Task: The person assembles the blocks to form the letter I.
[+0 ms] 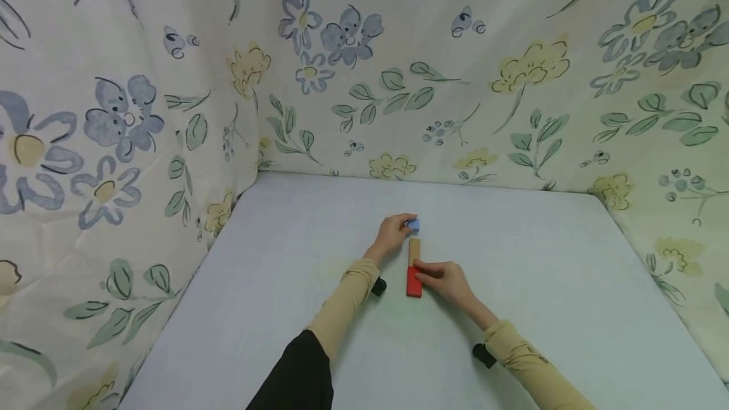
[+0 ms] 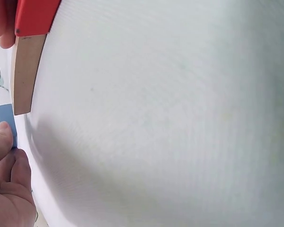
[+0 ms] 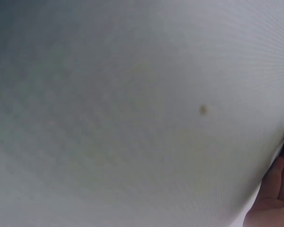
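Note:
A small blue block is pinched between the thumb and fingers of my left hand. Just nearer than it, a plain wooden block lies lengthwise, with a gap between the two. End to end with the wooden block lies a red block, the two in one line pointing away from me. My right hand holds the red block near its far end, thumb and index finger at its right side. The left wrist view shows the blue block in my fingers, close to the wooden block's end.
A white table spreads out around the blocks. Flower-printed cloth rises behind the far edge and along both sides. Dark wrist cameras hang under both sleeves.

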A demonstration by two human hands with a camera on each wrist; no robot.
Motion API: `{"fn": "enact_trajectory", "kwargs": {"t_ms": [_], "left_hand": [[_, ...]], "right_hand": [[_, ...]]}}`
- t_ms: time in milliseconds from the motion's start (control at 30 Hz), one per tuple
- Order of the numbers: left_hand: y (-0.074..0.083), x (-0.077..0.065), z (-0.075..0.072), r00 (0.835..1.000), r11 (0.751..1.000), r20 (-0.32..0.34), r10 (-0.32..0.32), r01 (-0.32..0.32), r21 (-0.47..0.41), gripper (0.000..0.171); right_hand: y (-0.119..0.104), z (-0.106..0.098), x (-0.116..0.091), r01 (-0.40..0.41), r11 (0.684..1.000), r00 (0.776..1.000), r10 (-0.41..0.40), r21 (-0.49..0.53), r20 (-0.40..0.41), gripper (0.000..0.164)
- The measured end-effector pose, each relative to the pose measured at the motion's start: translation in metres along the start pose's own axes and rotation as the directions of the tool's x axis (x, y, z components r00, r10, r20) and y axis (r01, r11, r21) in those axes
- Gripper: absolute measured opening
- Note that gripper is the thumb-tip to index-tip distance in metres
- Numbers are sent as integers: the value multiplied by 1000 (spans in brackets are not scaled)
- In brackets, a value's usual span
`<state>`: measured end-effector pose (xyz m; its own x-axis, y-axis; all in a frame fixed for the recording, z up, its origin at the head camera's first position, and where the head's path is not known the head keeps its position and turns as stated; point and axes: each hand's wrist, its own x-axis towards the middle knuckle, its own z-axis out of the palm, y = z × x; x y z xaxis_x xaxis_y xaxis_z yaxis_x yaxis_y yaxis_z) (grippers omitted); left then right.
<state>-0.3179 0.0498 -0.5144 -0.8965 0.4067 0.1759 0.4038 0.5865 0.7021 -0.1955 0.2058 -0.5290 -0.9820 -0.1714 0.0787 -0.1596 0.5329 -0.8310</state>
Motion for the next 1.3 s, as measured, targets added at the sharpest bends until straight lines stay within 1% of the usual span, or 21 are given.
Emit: {"fn": "enact_trajectory", "kwargs": {"t_ms": [233,433,700,833,933,1033,1167,1300], "left_hand": [[-1,1,4,1000,1000,9,1,-1,-5,35],[-1,1,7,1000,1000,17,-16,16,0,35],[2,1,8,999,1000,19,-31,31,6,35],[2,3,9,999,999,17,-30,29,26,35],[2,5,10,999,999,20,-29,28,30,35],[3,5,10,999,999,21,-32,31,36,35],[3,6,10,999,999,23,-30,29,43,36],[3,5,10,999,999,29,-31,30,42,36]], "right_hand": [[2,-1,0,21,1000,1000,-21,2,-1,33],[3,-1,-1,51,998,999,-51,31,-2,33],[1,0,-1,36,999,999,-36,29,-2,33],[2,1,-1,65,998,998,-64,27,-22,33],[3,2,-1,111,994,993,-110,17,-47,31],[4,3,-1,117,993,992,-116,15,-55,30],[2,2,-1,62,998,998,-61,28,-22,32],[0,0,-1,26,999,1000,-26,30,6,34]]}}
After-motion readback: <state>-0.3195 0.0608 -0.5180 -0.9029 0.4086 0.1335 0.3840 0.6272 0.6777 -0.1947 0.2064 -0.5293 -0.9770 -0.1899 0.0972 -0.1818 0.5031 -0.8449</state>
